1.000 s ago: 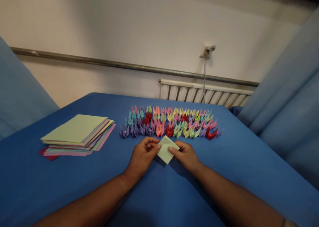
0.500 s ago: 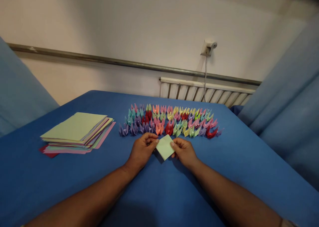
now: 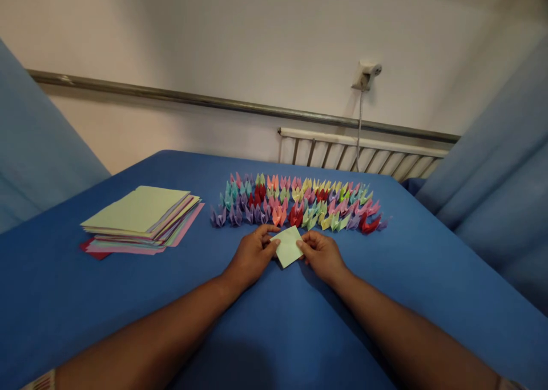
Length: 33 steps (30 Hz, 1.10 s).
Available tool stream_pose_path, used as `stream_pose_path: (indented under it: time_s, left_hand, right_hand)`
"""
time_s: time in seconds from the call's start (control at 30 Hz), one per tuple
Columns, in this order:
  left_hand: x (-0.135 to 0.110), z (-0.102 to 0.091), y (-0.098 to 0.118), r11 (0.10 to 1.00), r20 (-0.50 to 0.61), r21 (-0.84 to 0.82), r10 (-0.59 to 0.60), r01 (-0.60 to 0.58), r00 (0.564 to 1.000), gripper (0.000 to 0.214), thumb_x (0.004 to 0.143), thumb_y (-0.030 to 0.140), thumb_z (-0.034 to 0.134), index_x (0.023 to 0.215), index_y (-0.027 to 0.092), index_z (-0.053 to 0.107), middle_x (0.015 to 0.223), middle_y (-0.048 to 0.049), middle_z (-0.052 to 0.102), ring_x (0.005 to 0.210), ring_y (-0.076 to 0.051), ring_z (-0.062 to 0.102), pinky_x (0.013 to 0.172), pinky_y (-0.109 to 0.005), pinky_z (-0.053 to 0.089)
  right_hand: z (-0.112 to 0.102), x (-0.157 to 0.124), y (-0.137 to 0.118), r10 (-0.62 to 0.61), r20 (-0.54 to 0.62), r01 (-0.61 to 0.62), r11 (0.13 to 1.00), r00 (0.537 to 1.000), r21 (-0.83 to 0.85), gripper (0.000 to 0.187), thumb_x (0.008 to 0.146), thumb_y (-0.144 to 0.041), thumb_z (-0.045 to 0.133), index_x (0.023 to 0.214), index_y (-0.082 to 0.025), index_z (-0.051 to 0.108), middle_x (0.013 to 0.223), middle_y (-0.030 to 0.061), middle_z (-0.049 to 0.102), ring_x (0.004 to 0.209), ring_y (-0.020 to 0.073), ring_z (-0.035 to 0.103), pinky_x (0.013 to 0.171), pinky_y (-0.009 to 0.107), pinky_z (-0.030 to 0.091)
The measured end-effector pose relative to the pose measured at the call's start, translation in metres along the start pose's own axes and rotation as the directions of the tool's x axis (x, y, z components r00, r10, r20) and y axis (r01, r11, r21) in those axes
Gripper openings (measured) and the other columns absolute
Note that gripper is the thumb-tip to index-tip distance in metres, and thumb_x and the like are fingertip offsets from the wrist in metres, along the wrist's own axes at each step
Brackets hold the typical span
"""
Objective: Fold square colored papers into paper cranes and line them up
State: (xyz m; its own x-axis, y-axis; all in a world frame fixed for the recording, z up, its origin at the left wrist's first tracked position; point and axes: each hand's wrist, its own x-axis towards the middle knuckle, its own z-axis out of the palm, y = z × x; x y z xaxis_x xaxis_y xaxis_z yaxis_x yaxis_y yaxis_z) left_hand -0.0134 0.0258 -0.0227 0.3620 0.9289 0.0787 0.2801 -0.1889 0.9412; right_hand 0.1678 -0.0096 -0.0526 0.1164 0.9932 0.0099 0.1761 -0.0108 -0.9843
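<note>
A small pale green folded paper square [image 3: 287,247] is held between my two hands, one corner toward me. My left hand [image 3: 253,254] pinches its left corner between thumb and fingers. On the opposite corner, the thumb of my right hand [image 3: 323,256] lies on top with the fingers curled beneath. Just beyond the hands stand rows of folded paper cranes [image 3: 295,216] in purple, red, pink, yellow, green and turquoise. The underside of the square is hidden.
A stack of coloured paper sheets [image 3: 137,210] lies at the left of the blue-covered table [image 3: 141,298]. Behind are a wall rail [image 3: 192,99], a radiator [image 3: 363,144] and a socket with a plug and cord [image 3: 363,77]. Blue curtains [image 3: 505,167] hang at both sides.
The paper square has turned slightly in my hands, which still grip both corners. The whole view has shifted a little, so the surroundings appear slightly farther right and higher.
</note>
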Motion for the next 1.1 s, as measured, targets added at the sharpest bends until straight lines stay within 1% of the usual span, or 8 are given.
stream_pose_path:
  time_s: [0.1, 0.2, 0.4, 0.57, 0.63, 0.77, 0.93, 1.1]
  left_hand:
    - [-0.004, -0.007, 0.007, 0.968, 0.0, 0.2, 0.151, -0.148, 0.989, 0.03, 0.085, 0.027, 0.056, 0.113, 0.02, 0.06, 0.104, -0.0075, 0.069, 0.094, -0.023, 0.066, 0.083, -0.038, 0.051]
    - [-0.011, -0.016, 0.022, 0.834, 0.1, 0.385, 0.389, -0.396, 0.916, 0.037, 0.082, 0.029, 0.064, 0.118, 0.022, 0.06, 0.13, -0.0092, 0.058, 0.121, -0.027, 0.051, 0.104, -0.046, 0.037]
    - [-0.018, -0.023, 0.03, 0.682, 0.436, 0.363, 0.478, -0.635, 0.762, 0.041, 0.079, 0.036, 0.071, 0.116, 0.024, 0.06, 0.123, -0.0084, 0.061, 0.12, -0.027, 0.049, 0.104, -0.045, 0.035]
    - [-0.012, -0.02, 0.018, 0.68, 0.454, 0.422, 0.413, -0.599, 0.789, 0.02, 0.085, 0.025, 0.062, 0.104, 0.023, 0.063, 0.109, -0.0064, 0.066, 0.109, -0.025, 0.055, 0.1, -0.043, 0.037]
    - [-0.011, -0.021, 0.015, 0.701, 0.459, 0.436, 0.366, -0.564, 0.81, 0.018, 0.085, 0.024, 0.061, 0.102, 0.023, 0.064, 0.106, -0.0063, 0.067, 0.106, -0.025, 0.056, 0.097, -0.043, 0.038]
    - [-0.011, -0.022, 0.01, 0.759, 0.452, 0.427, 0.291, -0.491, 0.843, 0.03, 0.08, 0.03, 0.067, 0.108, 0.022, 0.063, 0.108, -0.0076, 0.066, 0.104, -0.026, 0.057, 0.094, -0.041, 0.041]
    - [-0.009, -0.022, 0.005, 0.809, 0.412, 0.36, 0.309, -0.464, 0.857, 0.037, 0.077, 0.033, 0.069, 0.113, 0.025, 0.063, 0.111, -0.006, 0.065, 0.106, -0.025, 0.056, 0.095, -0.04, 0.041]
    - [-0.006, -0.021, 0.005, 0.846, 0.372, 0.364, 0.251, -0.389, 0.894, 0.024, 0.08, 0.027, 0.064, 0.104, 0.025, 0.066, 0.105, -0.0043, 0.067, 0.101, -0.022, 0.059, 0.094, -0.037, 0.043]
  right_hand:
    - [-0.003, -0.001, -0.004, 0.002, 0.003, -0.002, 1.0, 1.0, 0.025, 0.02, 0.076, -0.04, 0.061, 0.074, -0.019, 0.06, 0.054, -0.0035, 0.059, 0.042, 0.01, 0.049, 0.043, 0.022, 0.037]
    - [-0.006, -0.002, -0.013, 0.045, 0.031, -0.048, 0.994, 0.998, 0.101, 0.024, 0.073, -0.041, 0.062, 0.075, -0.018, 0.059, 0.052, -0.0038, 0.06, 0.039, 0.009, 0.048, 0.04, 0.021, 0.035]
    - [-0.006, -0.006, -0.021, 0.161, 0.115, -0.178, 0.972, 0.98, 0.156, 0.029, 0.072, -0.041, 0.065, 0.084, -0.016, 0.057, 0.053, -0.005, 0.062, 0.036, 0.0088, 0.05, 0.034, 0.018, 0.03]
    - [-0.003, -0.01, -0.017, 0.196, 0.087, -0.192, 0.98, 0.977, -0.046, 0.017, 0.08, -0.028, 0.057, 0.094, -0.018, 0.055, 0.055, -0.0043, 0.062, 0.038, 0.0104, 0.052, 0.037, 0.02, 0.032]
    - [-0.006, -0.013, -0.019, 0.105, 0.061, -0.086, 0.961, 0.993, -0.262, 0.019, 0.081, -0.024, 0.058, 0.1, -0.019, 0.056, 0.056, -0.0037, 0.062, 0.043, 0.0119, 0.054, 0.043, 0.023, 0.036]
    - [-0.014, -0.022, -0.027, -0.168, 0.064, 0.171, 0.76, 0.984, -0.627, 0.038, 0.078, -0.022, 0.064, 0.114, -0.018, 0.055, 0.084, 0.0052, 0.066, 0.069, 0.0178, 0.06, 0.065, 0.031, 0.045]
    - [-0.014, -0.029, -0.031, -0.286, 0.303, 0.415, 0.694, 0.909, -0.589, 0.029, 0.083, -0.027, 0.062, 0.11, -0.019, 0.057, 0.104, 0.0074, 0.058, 0.089, 0.0185, 0.058, 0.08, 0.032, 0.046]
    - [-0.017, -0.027, -0.024, -0.211, 0.343, 0.382, 0.725, 0.915, -0.573, 0.031, 0.078, -0.027, 0.069, 0.106, -0.02, 0.058, 0.097, 0.0038, 0.057, 0.083, 0.0162, 0.057, 0.077, 0.031, 0.045]
